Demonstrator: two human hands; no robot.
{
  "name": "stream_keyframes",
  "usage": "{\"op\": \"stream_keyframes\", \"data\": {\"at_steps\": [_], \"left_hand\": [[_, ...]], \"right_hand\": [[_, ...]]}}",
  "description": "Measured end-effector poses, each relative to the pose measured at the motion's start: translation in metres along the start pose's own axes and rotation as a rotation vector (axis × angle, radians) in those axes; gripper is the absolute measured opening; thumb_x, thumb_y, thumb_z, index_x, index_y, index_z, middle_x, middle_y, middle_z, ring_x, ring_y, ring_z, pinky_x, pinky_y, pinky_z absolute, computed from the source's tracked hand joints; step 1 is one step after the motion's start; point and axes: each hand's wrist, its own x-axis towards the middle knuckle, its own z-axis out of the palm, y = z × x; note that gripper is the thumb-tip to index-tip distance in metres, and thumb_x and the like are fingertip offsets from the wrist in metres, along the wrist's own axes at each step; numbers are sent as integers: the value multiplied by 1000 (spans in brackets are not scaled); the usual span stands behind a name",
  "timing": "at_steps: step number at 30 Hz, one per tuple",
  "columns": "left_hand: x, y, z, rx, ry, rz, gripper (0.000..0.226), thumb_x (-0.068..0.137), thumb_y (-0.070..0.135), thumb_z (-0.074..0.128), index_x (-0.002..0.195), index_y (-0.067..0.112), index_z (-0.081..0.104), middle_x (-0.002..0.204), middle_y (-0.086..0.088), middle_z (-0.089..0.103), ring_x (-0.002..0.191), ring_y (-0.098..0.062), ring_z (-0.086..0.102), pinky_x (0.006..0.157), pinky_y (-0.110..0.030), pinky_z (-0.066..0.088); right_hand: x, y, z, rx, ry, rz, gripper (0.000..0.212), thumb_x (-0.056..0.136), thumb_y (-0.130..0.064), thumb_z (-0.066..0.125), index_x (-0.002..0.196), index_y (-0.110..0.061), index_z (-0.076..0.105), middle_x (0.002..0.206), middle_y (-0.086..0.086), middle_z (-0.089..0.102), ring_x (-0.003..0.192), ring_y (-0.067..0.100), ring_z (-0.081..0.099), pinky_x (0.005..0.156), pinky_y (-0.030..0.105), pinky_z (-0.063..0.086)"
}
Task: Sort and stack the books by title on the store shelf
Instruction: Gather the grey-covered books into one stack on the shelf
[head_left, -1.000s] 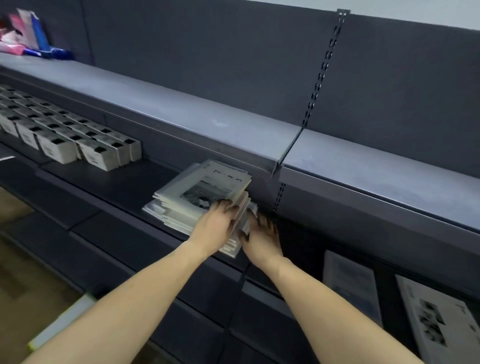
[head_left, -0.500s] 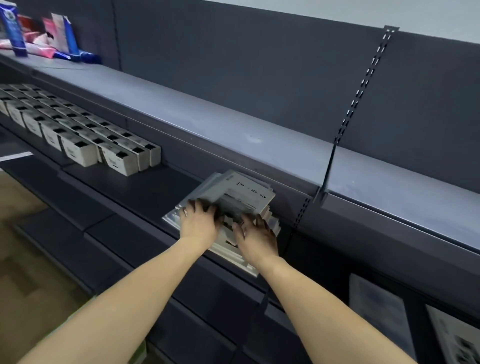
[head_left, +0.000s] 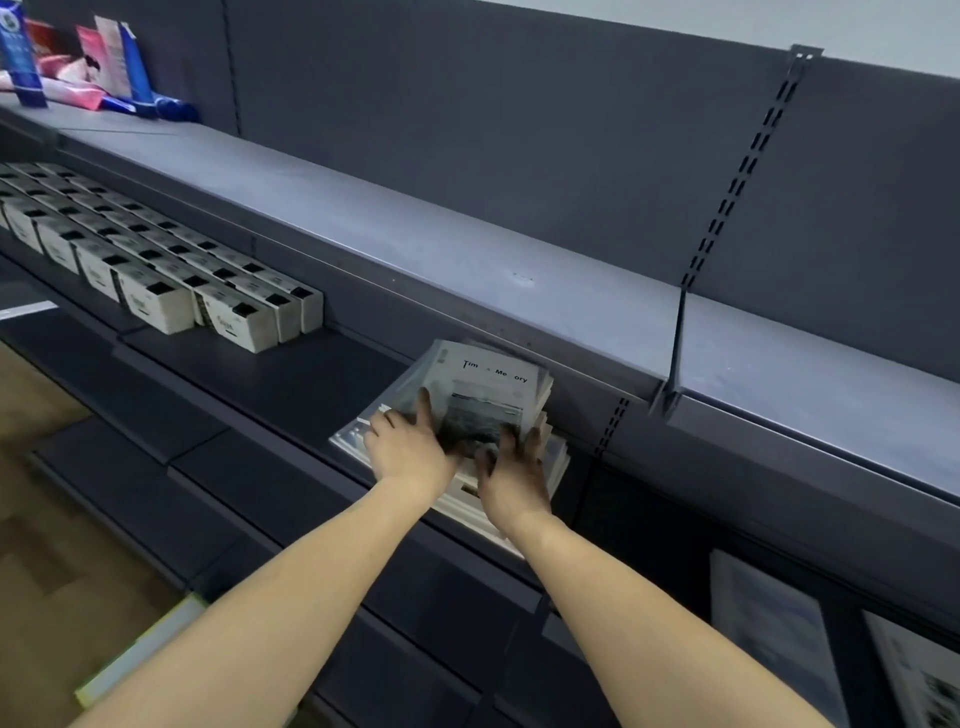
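Stack of thin white plastic-wrapped books (head_left: 488, 384) lies on dark grey metal store shelf (head_left: 291, 374). Left hand (head_left: 410, 449) rests flat on top cover, fingers spread. Right hand (head_left: 514, 475) presses stack's right edge, fingers straight.

Shop: slotted shelving (head_left: 519, 270), rows of boxed stock (head_left: 156, 306).
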Motion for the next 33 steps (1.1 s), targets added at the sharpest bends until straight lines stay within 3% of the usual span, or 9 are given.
{"op": "stream_keyframes", "data": {"at_steps": [2,5,11,14,20,23,27,29,33], "left_hand": [[1,-2,-1,22,-23,-5,99,83,84,27,156,25,-5,143,-25,38,127,-39,41,98,-43,34],[-6,0,2,-150,-100,-24,93,86,81,28,156,26,2,138,-23,39,116,-35,52,92,-41,39],[-24,18,2,-375,-46,27,91,88,65,52,156,29,3,130,-19,41,98,-36,61,72,-36,43],[-38,34,5,-427,11,92,89,87,56,61,155,29,10,126,-19,41,94,-35,62,71,-37,48],[-62,87,19,-181,-38,235,74,95,56,48,155,23,20,149,-27,30,110,-26,62,87,-31,53],[-77,120,24,-141,-50,292,69,101,52,40,157,26,9,157,-26,16,130,-28,49,85,-30,50],[-100,164,32,-245,-97,336,75,99,57,41,156,31,1,159,-22,7,142,-33,30,96,-37,44],[-111,183,36,-269,-96,372,71,97,59,39,155,31,10,158,-21,14,136,-32,38,94,-37,45],[-140,217,39,-287,-72,428,64,94,60,44,147,27,29,139,-16,34,107,-27,57,70,-31,42]], "right_hand": [[-3,2,-2,10,77,-9,50,103,-41,34,150,-26,26,155,11,16,137,34,36,109,43,40],[-14,11,-6,-65,153,48,43,103,-37,35,144,-24,34,140,13,30,120,33,47,92,38,46],[-27,26,-17,-197,220,175,54,100,-54,33,143,-21,27,128,15,33,105,32,54,81,38,48],[-38,43,-25,-236,260,188,57,100,-53,33,146,-21,23,126,14,31,103,31,54,78,37,47],[-65,87,-51,-337,308,233,54,102,-46,35,147,-19,21,128,13,31,96,28,56,66,32,41],[-80,113,-71,-340,338,290,53,102,-44,36,146,-18,23,126,13,32,95,29,56,65,32,40],[-98,150,-98,-338,366,344,50,102,-43,37,144,-18,25,126,12,32,95,28,57,68,34,45],[-108,168,-111,-336,387,369,49,102,-42,36,143,-18,26,126,12,32,93,27,58,68,33,44],[-129,205,-132,-348,395,412,50,102,-41,35,145,-17,24,130,14,33,97,29,57,70,33,45]]}}
